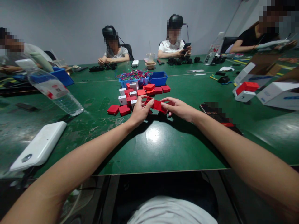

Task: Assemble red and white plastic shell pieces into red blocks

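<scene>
1. Holding a red case (158, 106) between left hand (142, 109) and right hand (175, 107), a little above the green table (168, 149), with a dark shadow below; probably raised to give the fingertips room underneath.
2. Gripping one end with the left hand, curled partly closed, thumb on the near side and fingers around the far side; likely to steady the case.
3. Pinching the other end with the right hand, thumb laid along the case and fingers bent behind and below; seemingly to balance the hold and leave the middle uncovered. Too small to make out any finer detail there.
4. Just beyond the hands: red boxes (113, 109) and white boxes (122, 100), loosely clustered, several touching; presumably grouped for a short reach.
5. Behind the cluster: two blue bins (160, 81), side by side, with tangled coloured wires (134, 74) heaped in one; perhaps contained to stop spreading.
6. Near the right forearm: a phone (216, 119), face up, probably for easy reading. Farther right, a red box resting on a white one (245, 96), beside a white carton (282, 93).
7. To the left: a water bottle (56, 90) and a white device (38, 145), apparently aside from the handling space.
8. Across the table: seated co-workers (172, 46), well apart from both hands.
</scene>
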Tool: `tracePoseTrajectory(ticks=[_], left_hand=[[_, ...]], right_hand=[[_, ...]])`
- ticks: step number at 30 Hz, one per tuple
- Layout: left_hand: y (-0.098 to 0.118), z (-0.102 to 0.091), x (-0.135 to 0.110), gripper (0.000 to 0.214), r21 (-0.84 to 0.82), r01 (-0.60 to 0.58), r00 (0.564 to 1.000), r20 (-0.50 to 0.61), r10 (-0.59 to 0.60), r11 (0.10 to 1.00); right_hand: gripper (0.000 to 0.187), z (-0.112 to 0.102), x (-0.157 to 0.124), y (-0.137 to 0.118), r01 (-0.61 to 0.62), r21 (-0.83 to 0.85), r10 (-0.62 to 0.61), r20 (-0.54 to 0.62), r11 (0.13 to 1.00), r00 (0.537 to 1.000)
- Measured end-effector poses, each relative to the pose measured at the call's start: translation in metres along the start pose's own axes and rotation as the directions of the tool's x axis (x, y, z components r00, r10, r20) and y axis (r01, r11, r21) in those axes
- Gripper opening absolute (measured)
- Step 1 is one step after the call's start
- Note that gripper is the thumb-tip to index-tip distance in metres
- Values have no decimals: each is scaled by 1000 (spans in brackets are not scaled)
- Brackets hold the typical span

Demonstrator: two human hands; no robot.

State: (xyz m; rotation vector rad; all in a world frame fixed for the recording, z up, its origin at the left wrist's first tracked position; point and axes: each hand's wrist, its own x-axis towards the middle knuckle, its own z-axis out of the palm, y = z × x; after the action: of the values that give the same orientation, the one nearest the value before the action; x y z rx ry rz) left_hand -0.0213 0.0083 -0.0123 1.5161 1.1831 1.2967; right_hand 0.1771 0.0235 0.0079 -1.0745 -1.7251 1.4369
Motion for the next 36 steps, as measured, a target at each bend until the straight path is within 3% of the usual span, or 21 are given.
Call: tracePoseTrajectory(ticks=[6,9,13,17,23,26,30,36], left_hand=[[2,-3,-8,44,275,-187,968,214,129,943],[3,-3,-10,44,379,-243,954,259,149,893],[2,-4,-9,37,426,-297,938,298,177,855],[0,-4,-8,35,423,-320,931,307,199,848],[-1,-3,-7,29,405,-332,931,286,227,852],[-3,-2,-5,31,359,-280,953,218,212,890],[-8,-2,-3,42,282,-158,983,138,122,946],[-8,-2,-4,40,306,-199,976,150,160,931]], right_hand=[[25,0,6,3,-63,113,77,-130,992,989],[31,-2,6,4,-17,-76,4,-161,997,987],[34,-3,3,4,60,-388,-125,-146,920,981],[35,-2,0,2,73,-473,-151,-129,878,980],[32,0,-4,-2,65,-454,-121,-95,888,988],[38,-1,-3,1,81,-424,-132,-91,902,987],[36,-3,0,9,199,-460,-238,-28,866,971],[38,-5,-1,8,215,-550,-263,-10,807,965]])
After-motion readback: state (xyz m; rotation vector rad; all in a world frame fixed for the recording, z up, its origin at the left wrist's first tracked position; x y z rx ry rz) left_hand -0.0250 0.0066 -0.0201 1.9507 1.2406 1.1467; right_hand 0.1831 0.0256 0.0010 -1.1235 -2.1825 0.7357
